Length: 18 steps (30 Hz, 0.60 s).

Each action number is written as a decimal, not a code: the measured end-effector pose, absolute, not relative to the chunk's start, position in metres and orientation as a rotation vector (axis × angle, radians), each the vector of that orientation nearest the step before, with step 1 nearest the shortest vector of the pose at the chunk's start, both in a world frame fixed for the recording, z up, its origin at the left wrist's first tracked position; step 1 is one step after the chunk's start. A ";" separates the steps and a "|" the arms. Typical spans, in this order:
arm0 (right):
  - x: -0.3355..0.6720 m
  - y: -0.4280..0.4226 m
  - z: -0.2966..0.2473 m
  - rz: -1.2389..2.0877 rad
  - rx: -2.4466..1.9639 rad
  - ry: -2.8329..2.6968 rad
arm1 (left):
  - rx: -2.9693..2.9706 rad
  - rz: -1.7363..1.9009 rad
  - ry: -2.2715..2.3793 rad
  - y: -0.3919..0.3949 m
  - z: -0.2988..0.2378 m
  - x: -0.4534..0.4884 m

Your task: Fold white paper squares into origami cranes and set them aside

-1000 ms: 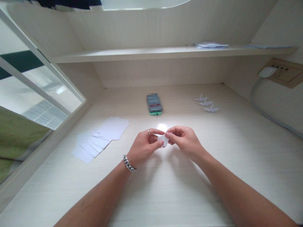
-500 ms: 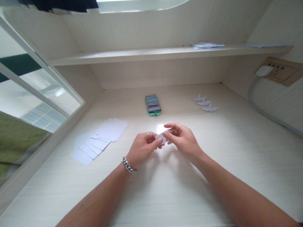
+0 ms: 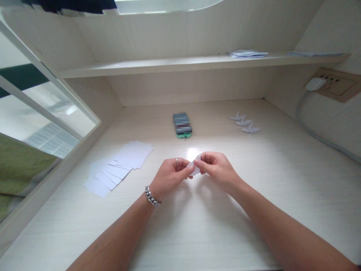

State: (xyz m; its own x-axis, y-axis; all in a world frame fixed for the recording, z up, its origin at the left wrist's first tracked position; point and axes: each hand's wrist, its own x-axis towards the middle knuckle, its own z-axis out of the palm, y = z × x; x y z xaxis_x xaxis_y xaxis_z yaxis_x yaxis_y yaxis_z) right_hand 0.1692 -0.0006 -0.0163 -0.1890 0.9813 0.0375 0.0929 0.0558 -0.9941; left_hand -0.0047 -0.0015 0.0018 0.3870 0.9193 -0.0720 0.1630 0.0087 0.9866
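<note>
Between my two hands, just above the desk, is a small piece of folded white paper (image 3: 196,171). My left hand (image 3: 174,175), with a ring on one finger and a chain bracelet at the wrist, pinches its left side between thumb and fingers. On the right side, my right hand (image 3: 218,167) grips the paper with thumb and bent forefinger. My fingertips cover much of the paper, so its exact folds cannot be made out. Beyond my right hand lie three folded paper cranes (image 3: 244,122) in a short row.
A fanned stack of white paper sheets (image 3: 121,163) lies on the desk to the left. Straight ahead is a blurred-out phone-like thing (image 3: 182,125) with a green edge. More papers (image 3: 248,54) rest on the shelf (image 3: 158,67). At right, a cable (image 3: 313,131) hangs from a wall socket (image 3: 342,84).
My right hand's fingers have curled in and come down closer to the folded paper, which is now more covered. My left hand has hardly moved.
</note>
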 end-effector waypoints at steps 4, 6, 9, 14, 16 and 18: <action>0.166 -0.002 -0.015 1.340 -1.094 -1.344 | 1.500 0.805 1.046 -0.002 0.002 -0.003; 0.166 -0.003 -0.015 1.340 -1.078 -1.312 | 1.518 0.822 1.036 -0.002 0.000 -0.002; 0.166 -0.002 -0.015 1.317 -1.074 -1.322 | 1.506 0.848 1.024 -0.002 -0.003 -0.001; 0.167 -0.001 -0.016 1.262 -1.142 -1.321 | 1.559 0.861 1.075 -0.003 -0.006 -0.001; 0.166 -0.002 -0.018 1.234 -1.146 -1.322 | 1.585 0.857 1.099 -0.003 -0.006 -0.001; 0.165 -0.002 -0.019 1.216 -1.134 -1.329 | 1.585 0.867 1.113 -0.002 -0.006 -0.001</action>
